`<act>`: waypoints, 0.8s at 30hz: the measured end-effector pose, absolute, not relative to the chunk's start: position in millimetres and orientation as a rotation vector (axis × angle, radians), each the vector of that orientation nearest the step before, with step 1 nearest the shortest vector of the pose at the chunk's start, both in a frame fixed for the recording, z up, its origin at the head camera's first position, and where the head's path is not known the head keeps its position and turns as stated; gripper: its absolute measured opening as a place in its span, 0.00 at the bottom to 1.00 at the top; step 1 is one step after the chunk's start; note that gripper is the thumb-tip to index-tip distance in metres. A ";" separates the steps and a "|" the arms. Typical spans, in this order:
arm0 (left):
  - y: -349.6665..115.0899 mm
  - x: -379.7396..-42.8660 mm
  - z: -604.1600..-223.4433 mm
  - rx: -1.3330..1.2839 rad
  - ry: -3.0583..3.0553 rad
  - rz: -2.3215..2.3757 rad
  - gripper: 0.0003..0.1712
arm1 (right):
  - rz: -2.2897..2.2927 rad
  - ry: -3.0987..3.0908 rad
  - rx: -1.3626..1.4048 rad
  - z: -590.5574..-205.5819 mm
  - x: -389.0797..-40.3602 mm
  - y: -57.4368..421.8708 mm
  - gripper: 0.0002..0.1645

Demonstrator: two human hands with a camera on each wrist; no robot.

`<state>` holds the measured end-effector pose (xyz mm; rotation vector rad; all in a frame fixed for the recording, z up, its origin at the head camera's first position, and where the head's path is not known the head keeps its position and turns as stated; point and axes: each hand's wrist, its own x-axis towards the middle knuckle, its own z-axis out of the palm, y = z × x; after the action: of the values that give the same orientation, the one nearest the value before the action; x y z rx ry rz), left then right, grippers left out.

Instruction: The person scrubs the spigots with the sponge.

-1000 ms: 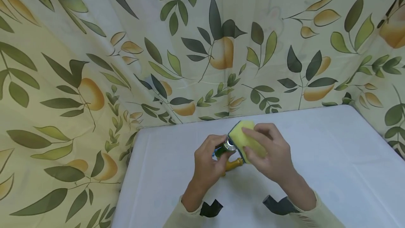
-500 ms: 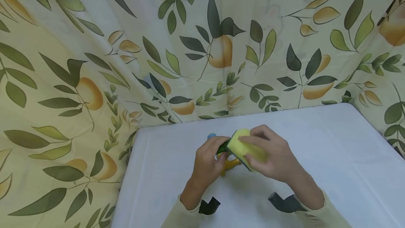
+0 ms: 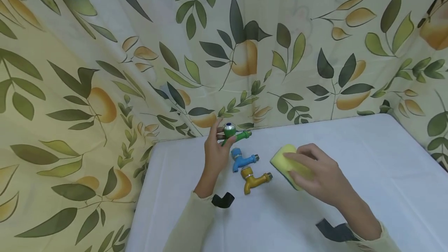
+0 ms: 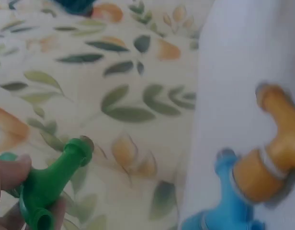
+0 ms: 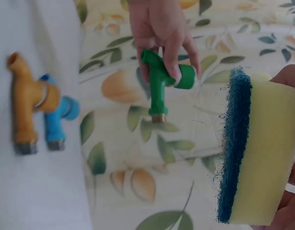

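Note:
My left hand [image 3: 216, 153] grips a green tap [image 3: 241, 135] near the table's back edge, thumb and fingers around its body; its threaded end points right. In the right wrist view the green tap [image 5: 158, 86] shows its spout and round knob clear of the fingers. My right hand [image 3: 320, 174] holds a yellow sponge [image 3: 292, 164] by its soft side, with the dark blue scouring layer [image 5: 235, 148] facing away from the palm. A blue tap [image 3: 244, 160] and a yellow tap [image 3: 255, 181] lie between the hands, the blue one behind the yellow one.
A white cloth covers the table [image 3: 175, 213]. Behind it and to the left hangs a curtain [image 3: 140, 69] printed with leaves and fruit. Black bands [image 3: 223, 200] stick out at both wrists.
My left hand has moved away and up toward the back edge with the green tap, off the sponge. My right hand has drawn right with the sponge. The blue and yellow taps are now uncovered.

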<state>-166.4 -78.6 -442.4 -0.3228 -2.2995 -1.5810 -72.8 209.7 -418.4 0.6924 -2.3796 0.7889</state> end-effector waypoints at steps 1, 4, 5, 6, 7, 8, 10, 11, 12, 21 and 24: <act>-80.9 -175.7 -445.9 -0.297 -2.326 -1.575 0.33 | 0.784 -2.399 0.668 -421.6 -70.8 214.0 0.28; -85.9 -202.3 -461.1 -0.236 -2.394 -1.540 0.28 | 0.768 -2.436 0.616 -430.9 -65.7 224.2 0.29; -87.1 -210.2 -467.6 -0.218 -2.414 -1.525 0.27 | 0.766 -2.445 0.601 -433.5 -64.2 226.7 0.29; -88.3 -217.5 -474.4 -0.202 -2.434 -1.507 0.26 | 0.767 -2.452 0.590 -436.1 -62.8 228.9 0.29; -89.4 -224.3 -481.9 -0.187 -2.456 -1.485 0.26 | 0.769 -2.455 0.583 -438.1 -61.7 231.1 0.30; -90.3 -229.6 -488.6 -0.174 -2.474 -1.464 0.25 | 0.772 -2.463 0.574 -440.2 -60.7 232.6 0.30; -91.8 -237.5 -501.3 -0.137 -2.523 -1.423 0.25 | 0.769 -2.481 0.557 -444.2 -58.8 234.9 0.30; -92.3 -240.3 -507.3 -0.118 -2.544 -1.412 0.25 | 0.768 -2.491 0.546 -445.9 -58.0 235.7 0.30; -92.6 -242.5 -512.6 -0.099 -2.567 -1.402 0.26 | 0.761 -2.500 0.537 -447.6 -57.2 236.3 0.30; -93.2 -249.9 -537.7 0.012 -2.714 -1.283 0.23 | 0.805 -2.481 0.544 -456.5 -57.2 236.2 0.31; -94.4 -251.4 -539.9 -0.012 -2.774 -1.209 0.19 | 0.796 -2.466 0.553 -457.8 -60.7 234.5 0.31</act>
<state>-251.4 -94.4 -539.9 -0.0119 -2.7742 -1.2091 -60.7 234.5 -457.8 0.5527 -2.4657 0.7964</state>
